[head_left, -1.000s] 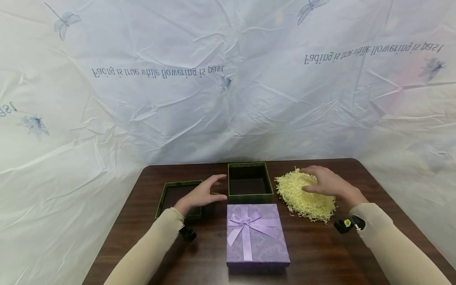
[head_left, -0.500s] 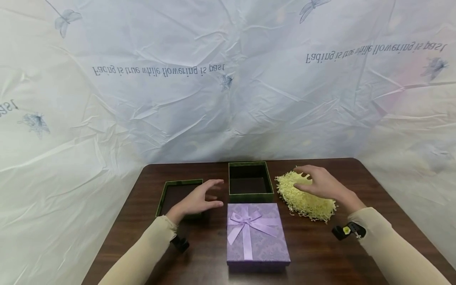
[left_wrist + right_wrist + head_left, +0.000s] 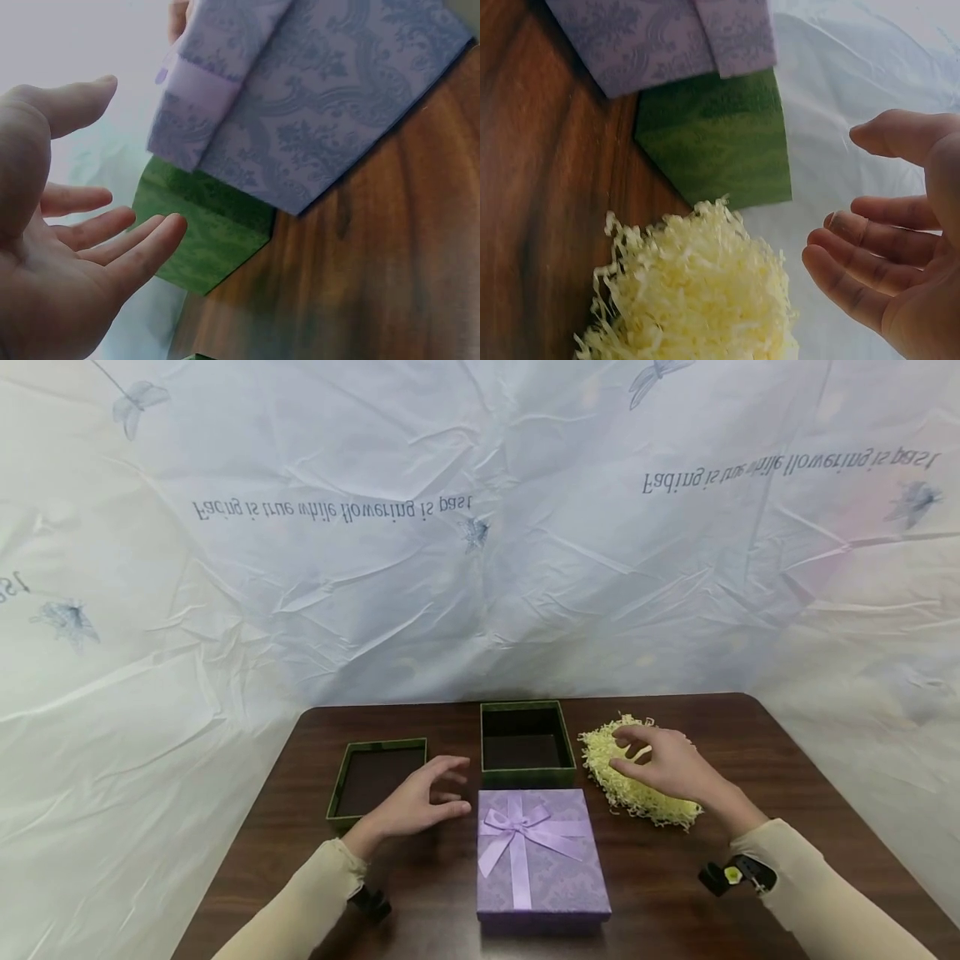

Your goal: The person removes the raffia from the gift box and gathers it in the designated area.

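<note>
In the head view my left hand (image 3: 412, 802) hovers between the green lid and the purple gift box, fingers loosely bent, holding nothing. My right hand (image 3: 663, 764) is over the pile of pale yellow shredded paper (image 3: 637, 797), with nothing in its fingers. The lidded purple gift box (image 3: 555, 885), topped with a lilac ribbon bow (image 3: 517, 822), lies in front between the hands. Behind it stands an open green box (image 3: 528, 774) with a dark inside. The shallow green lid (image 3: 375, 772) lies inside-up at the left, partly behind my left hand.
A dark brown wooden table (image 3: 435, 893) bears everything. White printed sheeting (image 3: 480, 593) hangs behind the table and along both sides. A black wrist camera (image 3: 371, 902) sits under the left sleeve and another black camera (image 3: 720, 878) under the right.
My left hand has drawn back toward me from beside the open green box. My right hand has shifted a little left and nearer over the shredded paper. Boxes and lid stay put.
</note>
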`<state>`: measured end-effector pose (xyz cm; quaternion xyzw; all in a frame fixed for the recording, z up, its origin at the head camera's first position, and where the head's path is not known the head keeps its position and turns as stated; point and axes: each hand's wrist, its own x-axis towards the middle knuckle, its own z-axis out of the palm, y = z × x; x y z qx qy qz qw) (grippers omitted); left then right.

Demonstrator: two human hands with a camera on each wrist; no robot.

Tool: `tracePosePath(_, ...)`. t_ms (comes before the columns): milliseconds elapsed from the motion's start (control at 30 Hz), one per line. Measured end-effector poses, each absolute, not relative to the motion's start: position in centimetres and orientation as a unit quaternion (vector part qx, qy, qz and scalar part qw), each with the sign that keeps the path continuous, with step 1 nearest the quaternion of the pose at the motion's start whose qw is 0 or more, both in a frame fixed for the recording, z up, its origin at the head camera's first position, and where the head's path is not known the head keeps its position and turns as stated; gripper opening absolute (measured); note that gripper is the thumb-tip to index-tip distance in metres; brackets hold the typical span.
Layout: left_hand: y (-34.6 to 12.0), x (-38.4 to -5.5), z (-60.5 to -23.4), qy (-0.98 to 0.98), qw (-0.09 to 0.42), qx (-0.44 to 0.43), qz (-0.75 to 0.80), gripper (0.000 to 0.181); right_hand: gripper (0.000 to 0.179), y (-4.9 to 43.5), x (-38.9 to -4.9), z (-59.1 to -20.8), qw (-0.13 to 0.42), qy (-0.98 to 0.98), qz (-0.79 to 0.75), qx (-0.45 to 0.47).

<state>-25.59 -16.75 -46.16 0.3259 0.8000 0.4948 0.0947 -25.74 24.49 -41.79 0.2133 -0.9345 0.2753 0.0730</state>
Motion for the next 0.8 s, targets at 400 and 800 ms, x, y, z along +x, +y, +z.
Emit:
tracePosePath(400, -16.1, -23.5, -46.5, 0.809, 0.095, 0.307, 0.492, 0.060, 0.040, 22.9, -23.9, -42.5, 0.058, -0.927, 0.309, 0.207)
tracePosePath(800, -16.1, -22.4, -46.5, 0.805, 0.115, 0.281, 0.510, 0.054, 0.054, 22.3, -22.2, -43.4, -0.018, -0.905, 0.391, 0.166)
